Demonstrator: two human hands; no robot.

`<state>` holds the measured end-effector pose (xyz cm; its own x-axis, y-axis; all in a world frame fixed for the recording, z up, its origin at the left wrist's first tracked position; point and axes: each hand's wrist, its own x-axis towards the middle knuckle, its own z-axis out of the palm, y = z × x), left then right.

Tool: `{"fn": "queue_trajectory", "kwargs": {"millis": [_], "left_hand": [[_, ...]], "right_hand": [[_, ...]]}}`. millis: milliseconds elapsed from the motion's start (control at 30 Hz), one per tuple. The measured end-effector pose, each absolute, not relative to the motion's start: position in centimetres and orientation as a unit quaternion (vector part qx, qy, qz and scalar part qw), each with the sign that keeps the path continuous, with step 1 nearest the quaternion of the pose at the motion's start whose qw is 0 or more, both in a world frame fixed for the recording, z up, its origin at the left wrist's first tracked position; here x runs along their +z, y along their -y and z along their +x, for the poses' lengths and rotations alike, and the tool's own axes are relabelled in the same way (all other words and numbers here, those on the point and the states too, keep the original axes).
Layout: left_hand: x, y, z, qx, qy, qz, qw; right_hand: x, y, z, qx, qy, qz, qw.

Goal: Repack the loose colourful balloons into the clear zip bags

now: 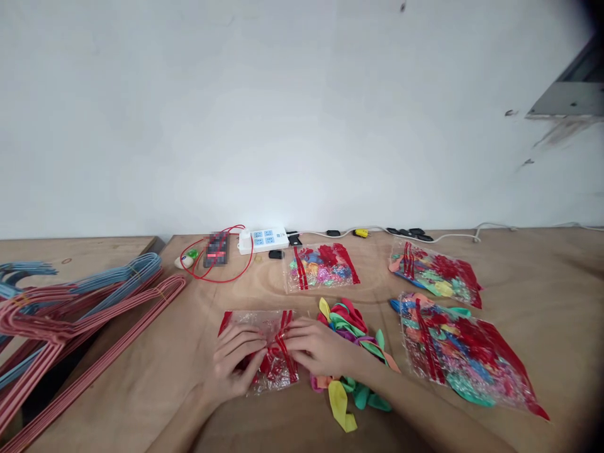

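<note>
- Left hand (240, 360): the thumb and forefinger come together on the clear red-printed bag (276, 371), the other fingers curled over its film.
- Right hand (314, 345): the fingers pinch the same bag by its red-striped end; the exact contact of the thumb is partly hidden.
- The bag lies flat on the table (165, 377) in front of the person, between the two hands; no coloured pieces show in its uncovered part.
- The step in hand looks like working the film at the stripes. Thin plastic tends to cling, so it should go best with light fingertips, one layer rubbed against the other, and each side held separately once they part.
- Pulling hard could split the film or crease the edge; the left hand does well to steady the body of the bag while the right works.
- Beside and under the right forearm is a loose pile of limp balloons (348, 327), close enough for a sleeve-length sweep to scatter, so small wrist movements suit.
- Beyond lie three filled bags: one ahead (323, 267), one at far right (436, 270), one at near right (465, 352).
- Outermost: hangers (94, 324) at left, a power strip (271, 241) near the wall.
</note>
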<state>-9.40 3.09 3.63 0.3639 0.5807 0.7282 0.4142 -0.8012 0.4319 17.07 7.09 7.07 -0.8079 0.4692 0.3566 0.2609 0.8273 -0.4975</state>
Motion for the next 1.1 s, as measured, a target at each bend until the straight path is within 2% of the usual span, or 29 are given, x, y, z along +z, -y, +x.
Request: {"fn": "queue_trajectory", "kwargs": {"millis": [233,433,667,767,833,1000,1100], "left_hand": [[4.4,-3.8,-10.3,0.442,-0.366,0.817,0.057],[5.8,-6.3,-15.7,0.423,-0.609,0.671,0.009],[10.9,-12.4,-22.7,0.125,-0.774,0.607,-0.133],[12.3,-15.8,-24.0,0.035,-0.806,0.583,-0.096],[12.6,-17.8,-24.3,0.023,-0.816,0.574,-0.066],[11.9,-20.8,-24.3,0.044,-0.823,0.566,-0.013],[11.8,-21.3,-24.1,0.09,-0.805,0.586,-0.021]], "right_hand": [[5.4,-5.9,24.3,0.2,0.836,-0.339,0.382],[4.0,-5.9,27.1,0.137,0.812,-0.379,0.422],[3.8,-5.8,27.3,0.132,0.817,-0.38,0.413],[3.1,-5.7,27.1,0.14,0.822,-0.382,0.398],[2.9,-5.6,27.0,0.145,0.823,-0.386,0.391],[3.2,-5.3,26.7,0.165,0.822,-0.392,0.38],[3.6,-5.0,26.6,0.169,0.823,-0.392,0.375]]}}
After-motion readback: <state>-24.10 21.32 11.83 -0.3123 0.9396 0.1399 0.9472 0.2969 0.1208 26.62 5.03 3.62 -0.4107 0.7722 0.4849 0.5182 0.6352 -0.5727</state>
